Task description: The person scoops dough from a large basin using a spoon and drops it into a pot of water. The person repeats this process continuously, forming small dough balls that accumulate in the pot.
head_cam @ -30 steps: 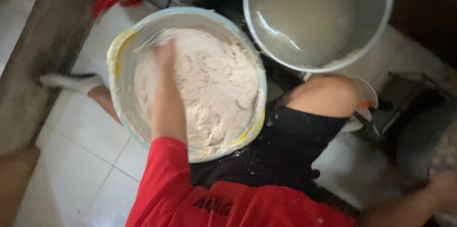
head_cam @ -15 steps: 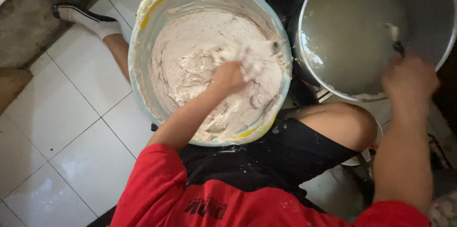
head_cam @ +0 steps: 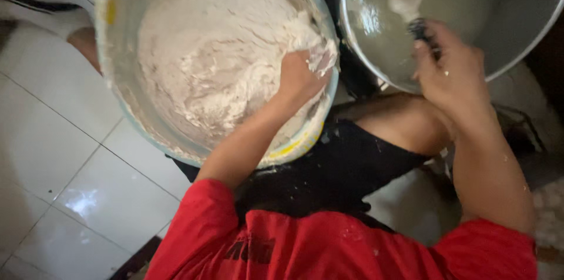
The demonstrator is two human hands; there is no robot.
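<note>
Kneading stage, by the look of it: left hand (head_cam: 299,77) sunk into the shaggy white dough (head_cam: 217,63) at the near-right wall of the big pale-blue plastic tub with a yellow rim (head_cam: 117,98), fingers curled into the mass and gripping a clump. Dough heaped across the tub, ragged and only partly combined, tub sitting on the white tiled floor (head_cam: 70,180) by the bent knee. Right hand (head_cam: 449,71) closed on the dark handle of a small ladle (head_cam: 411,10), its pale bowl dipped in the cloudy liquid inside the wide round metal pot (head_cam: 376,39) just right of the tub. Next move probably calls for lifting a scoop across the gap between the rims without dripping, then folding it in. Compared with half a second back: left hand shifted from mid-dough over to the right wall, right hand lower and nearer on the pot's rim, whole view closer in.
</note>
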